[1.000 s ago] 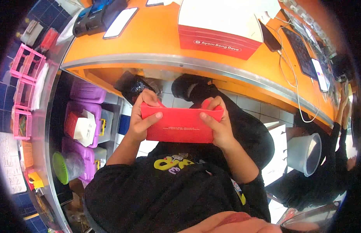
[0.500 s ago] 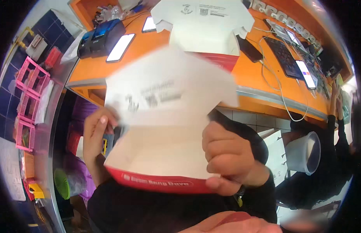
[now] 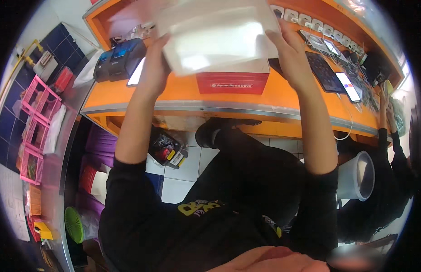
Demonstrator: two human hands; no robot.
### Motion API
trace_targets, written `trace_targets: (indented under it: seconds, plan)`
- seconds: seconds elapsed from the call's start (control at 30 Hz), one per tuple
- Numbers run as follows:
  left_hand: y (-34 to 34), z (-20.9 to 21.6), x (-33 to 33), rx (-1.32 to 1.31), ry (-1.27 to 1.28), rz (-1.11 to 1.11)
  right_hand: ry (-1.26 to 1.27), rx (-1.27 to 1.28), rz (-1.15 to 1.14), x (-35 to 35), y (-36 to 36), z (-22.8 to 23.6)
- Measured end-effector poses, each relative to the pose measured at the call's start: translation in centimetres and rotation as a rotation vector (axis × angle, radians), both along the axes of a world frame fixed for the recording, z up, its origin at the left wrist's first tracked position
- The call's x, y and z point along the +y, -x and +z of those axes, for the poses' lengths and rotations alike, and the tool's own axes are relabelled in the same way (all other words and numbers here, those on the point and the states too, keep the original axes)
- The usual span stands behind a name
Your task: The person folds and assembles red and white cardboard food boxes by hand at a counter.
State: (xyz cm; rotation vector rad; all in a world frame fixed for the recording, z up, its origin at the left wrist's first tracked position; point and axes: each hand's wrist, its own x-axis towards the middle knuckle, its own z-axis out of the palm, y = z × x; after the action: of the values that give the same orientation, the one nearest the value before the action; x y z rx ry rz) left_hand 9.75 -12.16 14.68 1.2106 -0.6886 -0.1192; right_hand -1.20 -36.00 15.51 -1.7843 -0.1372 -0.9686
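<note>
A white cardboard food box (image 3: 215, 38), blurred by motion, is raised over the far part of the orange table. My left hand (image 3: 157, 65) grips its left side and my right hand (image 3: 289, 54) its right side. A pale, shiny face of the box is turned toward me; whether it is the inside or the underside I cannot tell. Just below and behind it, a second box with a red front (image 3: 233, 85) rests on the table. The held box covers most of that second box's upper part.
The orange table (image 3: 174, 93) has a metal front edge. A black device (image 3: 119, 59) and a partly covered phone (image 3: 137, 73) are at left; a tablet (image 3: 326, 70), lit phone (image 3: 348, 87) and cables at right. Pink baskets (image 3: 36, 122) stand far left. A person's hands (image 3: 388, 106) and a bucket (image 3: 357, 177) are at right.
Both hands have carried the open box up and away from my lap to above the table, in front of the second box. Its red front and printed lid no longer show.
</note>
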Motion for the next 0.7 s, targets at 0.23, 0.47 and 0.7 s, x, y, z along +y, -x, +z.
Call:
trace_targets:
  seconds: [0.23,0.47,0.7]
  plan:
    - [-5.0,0.1,-5.8,0.094,-0.288,-0.194,0.34,0.467,-0.165,-7.0,-4.2,-3.6]
    - [-7.1,-1.6,-7.5,-0.054,-0.336,-0.097,0.265,0.405,-0.124,-6.8,-2.9,-3.2]
    - [-9.5,-2.6,-8.8,0.004,-0.302,-0.008,0.454,0.285,-0.291,-8.6,-4.3,-3.3]
